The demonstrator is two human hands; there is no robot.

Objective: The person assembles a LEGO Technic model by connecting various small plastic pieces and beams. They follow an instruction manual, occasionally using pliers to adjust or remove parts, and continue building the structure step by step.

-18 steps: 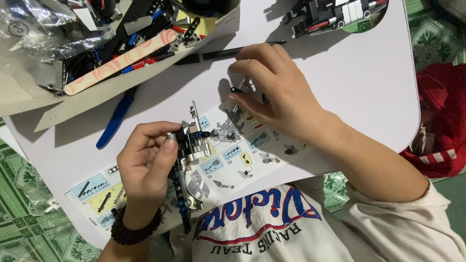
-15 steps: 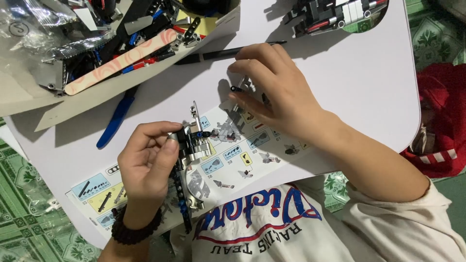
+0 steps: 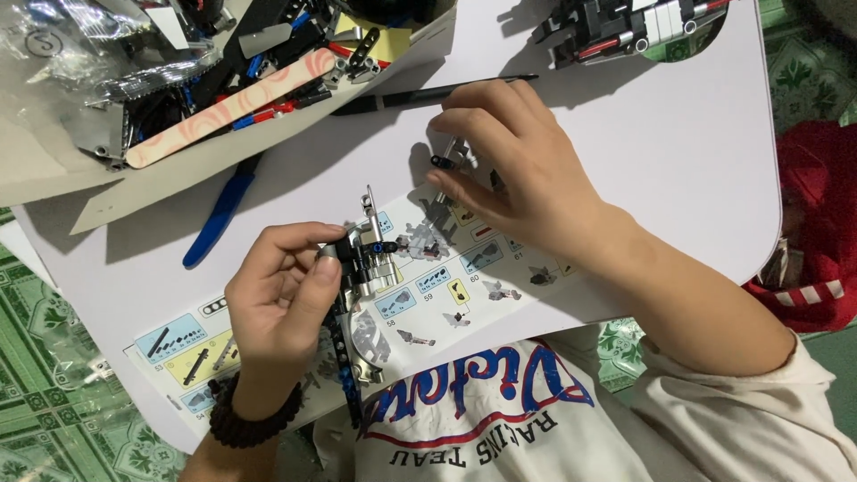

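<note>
My left hand (image 3: 284, 299) grips a small grey and black brick-built assembly (image 3: 364, 259) with a long black beam hanging down toward my shirt. It hovers over the printed instruction sheet (image 3: 420, 295) lying on the white table (image 3: 625, 134). Farther up the table, my right hand (image 3: 518, 170) pinches a small black connector piece (image 3: 444, 162) between thumb and fingers, a little above the sheet. A dark beaded bracelet circles my left wrist.
A cardboard box lid (image 3: 54, 170) at the top left holds several loose parts, plastic bags and a pink-patterned flat stick (image 3: 228, 107). A blue tool (image 3: 219, 214) and a black rod (image 3: 428, 92) lie on the table. A partly built black and white model (image 3: 625, 27) sits at the top edge.
My right hand has shifted slightly and now holds the small black piece clear of the sheet. The left hand and assembly have barely moved.
</note>
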